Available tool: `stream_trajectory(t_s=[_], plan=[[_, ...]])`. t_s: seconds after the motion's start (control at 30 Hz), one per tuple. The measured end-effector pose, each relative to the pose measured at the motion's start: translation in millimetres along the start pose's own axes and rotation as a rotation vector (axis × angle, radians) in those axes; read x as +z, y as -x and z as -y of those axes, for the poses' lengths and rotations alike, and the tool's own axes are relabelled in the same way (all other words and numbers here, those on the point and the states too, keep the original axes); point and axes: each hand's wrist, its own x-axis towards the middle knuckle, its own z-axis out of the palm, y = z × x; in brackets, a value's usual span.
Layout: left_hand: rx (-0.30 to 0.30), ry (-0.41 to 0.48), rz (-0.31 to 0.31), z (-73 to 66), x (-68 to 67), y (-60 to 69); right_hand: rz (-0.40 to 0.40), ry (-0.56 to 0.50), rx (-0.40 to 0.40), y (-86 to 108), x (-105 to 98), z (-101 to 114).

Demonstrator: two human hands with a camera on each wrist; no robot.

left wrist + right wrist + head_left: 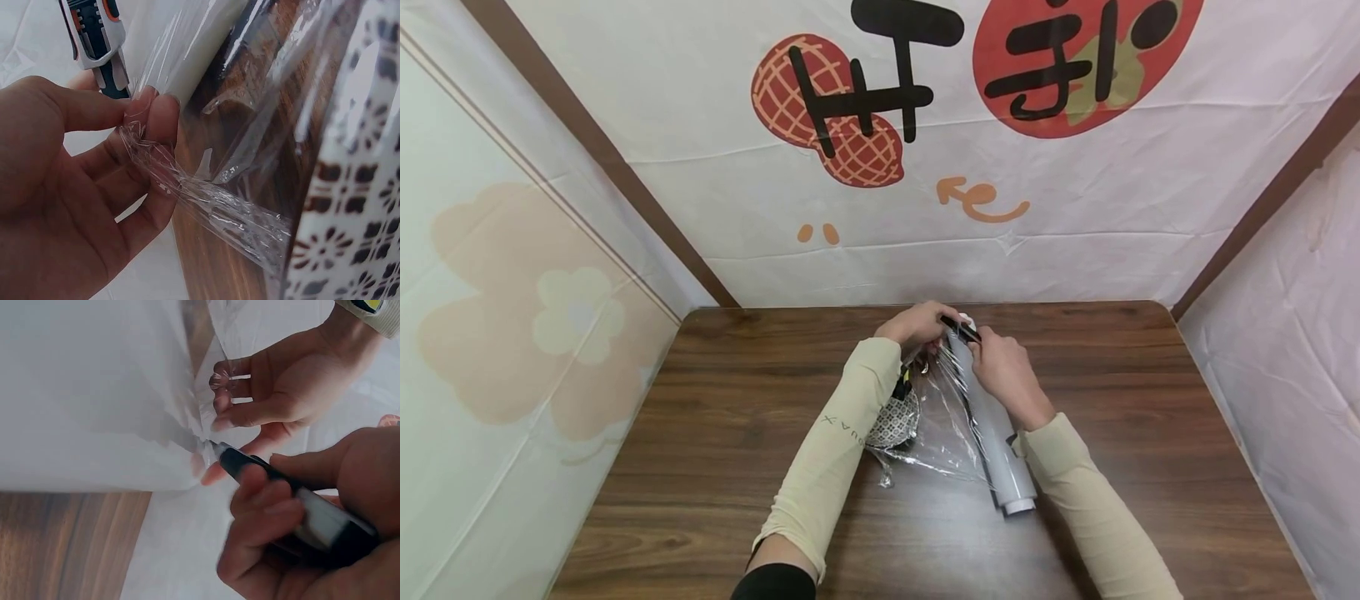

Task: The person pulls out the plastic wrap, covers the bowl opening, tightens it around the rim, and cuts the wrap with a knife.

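Note:
My left hand (pixel 917 323) pinches the gathered edge of clear plastic wrap (pixel 234 219) between thumb and fingers. My right hand (pixel 1006 375) grips a utility knife (pixel 312 519) with a dark and white handle. Its tip touches the film beside my left fingers in the right wrist view. The cling film roll (pixel 1000 450) lies slantwise on the table under my right hand. From it, film stretches left to a rounded dish (pixel 895 423) with a dark-on-white pattern, partly hidden by my left forearm. Whether it is a bowl or plate, I cannot tell.
The wooden table (pixel 737 467) ends at a white printed cloth wall (pixel 925 267) just behind my hands. Cloth also hangs at the left and right sides. A small black and yellow thing (pixel 904 382) shows beside my left forearm, over the dish.

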Motion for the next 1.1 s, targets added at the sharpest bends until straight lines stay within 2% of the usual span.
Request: stream_trajectory(t_s=[0.23,0.43,0.57,0.67,0.77,0.9,1.03,1.1], plan=[[-0.013,-0.022,-0.019,2.7,-1.1,-1.9,0.024,0.014,-0.069,-2.1,1,-4],[-0.020,-0.007,-0.014,3.0,-1.2,-0.3,0.120,-0.023,-0.086,-6.3,-1,-4],[-0.026,-0.050,-0.014,0.8,-1.0,0.5,0.158,-0.033,-0.089,-6.2,0,-4],[-0.023,-0.091,-0.029,-1.2,-0.5,1.2,0.174,-0.049,-0.089,-2.8,-3,-5],[-0.007,-0.099,-0.037,-2.7,0.4,2.6,0.225,-0.100,-0.065,4.4,-8,-5],[-0.006,-0.066,-0.026,-3.1,0.5,4.1,0.304,-0.173,-0.004,13.6,-19,-5],[-0.025,-0.074,-0.021,-2.5,-0.5,3.3,0.304,-0.162,-0.004,13.6,-23,-2],[-0.036,-0.085,-0.019,-1.7,-0.7,2.3,0.281,-0.128,-0.036,9.8,-21,0]])
